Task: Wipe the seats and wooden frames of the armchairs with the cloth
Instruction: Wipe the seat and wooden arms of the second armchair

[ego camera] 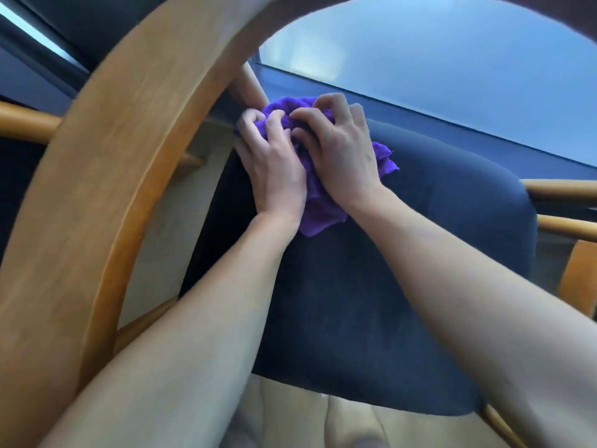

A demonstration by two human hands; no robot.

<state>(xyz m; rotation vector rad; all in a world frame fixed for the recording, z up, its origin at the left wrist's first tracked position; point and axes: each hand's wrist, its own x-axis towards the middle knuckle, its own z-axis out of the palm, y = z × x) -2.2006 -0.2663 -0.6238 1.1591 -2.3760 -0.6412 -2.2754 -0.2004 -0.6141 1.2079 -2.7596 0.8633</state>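
A dark blue seat [371, 302] is filling the middle of the view. A big curved wooden frame [106, 189] is bending around its left side and up over the top. Thin wooden rails [562, 189] are sticking out past the right edge of the seat. A round wooden post [250, 88] is standing just behind the far left corner of the seat. Behind the chair, a big glass pane [452, 76] is showing blue with pale patches. A pale floor [290, 415] is showing below the near edge of the seat.

The purple cloth [323, 211] is lying bunched up on the seat at its far left corner, touching the cushion. Two bare arms are reaching forward over the seat, the left one running just beside the curved frame. The left hand [274, 169] is grasping the left part of the cloth, with its fingers curled into the folds. The right hand [339, 156] is sitting on top of the cloth, knuckles up, with its fingers bent and clutching the fabric. The two hands are touching side by side. Bits of cloth are poking out past the right hand and between the wrists.
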